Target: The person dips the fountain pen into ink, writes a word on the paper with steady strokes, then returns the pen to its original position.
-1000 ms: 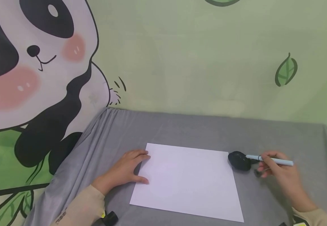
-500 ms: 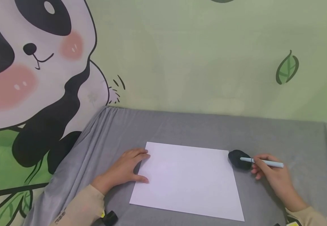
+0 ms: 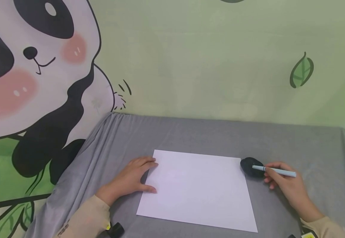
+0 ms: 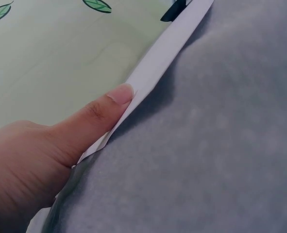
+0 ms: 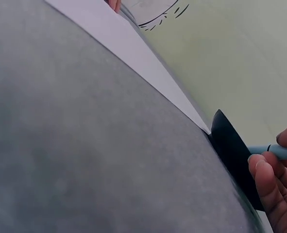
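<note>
Head view alone shows whole pen (image 3: pixel 282 172), perhaps touching black object (image 3: pixel 249 172).

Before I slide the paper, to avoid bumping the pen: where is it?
The pale blue pen is at right in the head view, held by the right hand, overlapping the black object near the upper right corner of the white paper.

Cheerful corner, much like a playroom

I see a big cartoon panda (image 3: pixel 48 79) and green leaves (image 3: pixel 301 72) on the pale green wall (image 3: pixel 202 66) by a grey cloth-draped bench (image 3: pixel 184 134); home or classroom, I can't tell.
</note>
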The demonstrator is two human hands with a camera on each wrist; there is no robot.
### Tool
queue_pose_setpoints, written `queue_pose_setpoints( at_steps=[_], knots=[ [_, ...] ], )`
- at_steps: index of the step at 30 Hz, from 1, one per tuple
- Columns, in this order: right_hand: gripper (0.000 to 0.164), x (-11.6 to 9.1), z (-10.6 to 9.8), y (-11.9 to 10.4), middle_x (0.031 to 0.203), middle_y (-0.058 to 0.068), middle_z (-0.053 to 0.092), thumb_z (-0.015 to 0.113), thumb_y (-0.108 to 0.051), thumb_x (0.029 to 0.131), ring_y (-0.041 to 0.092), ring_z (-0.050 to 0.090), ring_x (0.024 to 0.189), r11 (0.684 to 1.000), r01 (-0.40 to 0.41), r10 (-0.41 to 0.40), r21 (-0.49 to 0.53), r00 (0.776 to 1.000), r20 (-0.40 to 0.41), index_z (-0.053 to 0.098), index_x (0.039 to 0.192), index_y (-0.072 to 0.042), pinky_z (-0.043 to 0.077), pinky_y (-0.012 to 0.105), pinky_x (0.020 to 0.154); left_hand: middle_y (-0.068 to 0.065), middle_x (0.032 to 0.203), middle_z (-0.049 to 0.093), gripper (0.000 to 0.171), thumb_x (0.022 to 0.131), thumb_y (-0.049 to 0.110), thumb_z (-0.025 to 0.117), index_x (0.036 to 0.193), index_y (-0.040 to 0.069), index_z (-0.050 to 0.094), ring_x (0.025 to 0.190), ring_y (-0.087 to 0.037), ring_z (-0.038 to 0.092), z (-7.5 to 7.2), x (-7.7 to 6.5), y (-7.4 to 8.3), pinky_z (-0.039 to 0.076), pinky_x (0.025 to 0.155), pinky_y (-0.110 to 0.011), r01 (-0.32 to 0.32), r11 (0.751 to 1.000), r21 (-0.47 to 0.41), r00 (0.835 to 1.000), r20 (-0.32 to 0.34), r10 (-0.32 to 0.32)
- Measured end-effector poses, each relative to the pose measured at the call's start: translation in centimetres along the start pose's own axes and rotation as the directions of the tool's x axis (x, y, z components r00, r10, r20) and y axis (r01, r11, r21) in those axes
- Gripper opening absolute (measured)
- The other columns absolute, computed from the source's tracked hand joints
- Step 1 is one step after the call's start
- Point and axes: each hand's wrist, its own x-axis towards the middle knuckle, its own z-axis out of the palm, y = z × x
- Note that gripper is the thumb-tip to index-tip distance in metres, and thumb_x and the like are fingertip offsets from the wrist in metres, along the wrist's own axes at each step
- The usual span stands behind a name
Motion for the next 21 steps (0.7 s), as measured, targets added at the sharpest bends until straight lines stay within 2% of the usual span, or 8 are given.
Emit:
queue_pose_setpoints(
  at_steps=[11,21],
  knots=[
    [0.012,0.05,-0.04,0.12,0.070,-0.006,0.070,0.064,-0.005,0.091,0.004,0.065,0.058,0.999,-0.024,0.024,-0.021,1.000,0.002,0.065,0.091,-0.017,0.051,0.021,0.047,-0.012,0.137,0.053,0.084,0.066,0.052,0.081,0.131,0.006,0.056,0.128,-0.033,0.049,-0.09,0.05,0.18,0.038,0.107,-0.053,0.006,1.000,0.003,1.000,0.008,-0.006],
    [0.011,0.20,0.02,0.23,0.067,-0.009,0.070,0.063,-0.006,0.091,0.003,0.064,0.054,0.997,0.011,-0.014,-0.076,0.999,-0.040,0.063,0.088,-0.016,0.051,0.021,0.044,-0.012,0.136,0.054,0.083,0.066,0.051,0.082,0.130,0.006,0.056,0.128,-0.033,0.049,-0.06,0.02,0.19,0.038,0.107,-0.052,0.001,1.000,0.004,1.000,0.000,-0.001]
  ],
)
